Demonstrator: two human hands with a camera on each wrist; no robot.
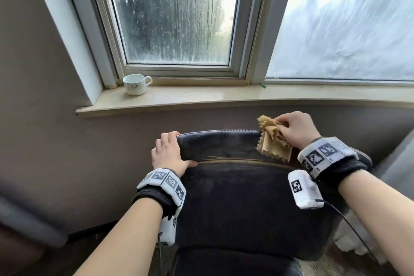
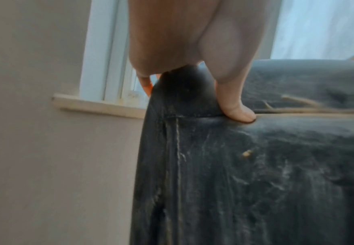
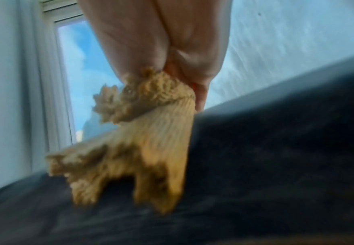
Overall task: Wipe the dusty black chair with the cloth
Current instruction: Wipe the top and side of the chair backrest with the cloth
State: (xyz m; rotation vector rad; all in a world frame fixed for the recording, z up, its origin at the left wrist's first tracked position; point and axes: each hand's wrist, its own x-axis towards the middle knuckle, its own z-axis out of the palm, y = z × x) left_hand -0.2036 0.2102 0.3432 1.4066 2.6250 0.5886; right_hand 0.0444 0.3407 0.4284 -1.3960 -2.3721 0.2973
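A dusty black chair (image 1: 242, 197) with a padded back stands in front of me, facing away from the window. My left hand (image 1: 167, 152) grips the top left corner of the chair back (image 2: 184, 92), fingers over the far side and thumb (image 2: 238, 112) pressed on the seam. My right hand (image 1: 295, 127) holds a crumpled tan cloth (image 1: 272, 139) at the top right of the chair back. The cloth (image 3: 142, 137) hangs from my right hand (image 3: 163, 54) down onto the black surface (image 3: 276, 157). Grey dust streaks show on the leather (image 2: 266, 174).
A pale windowsill (image 1: 201, 96) runs just behind the chair, with a white cup (image 1: 135, 84) at its left end. Fogged windows (image 1: 177, 13) rise above it. A grey wall (image 1: 33, 96) is to the left and a light curtain (image 1: 398, 163) to the right.
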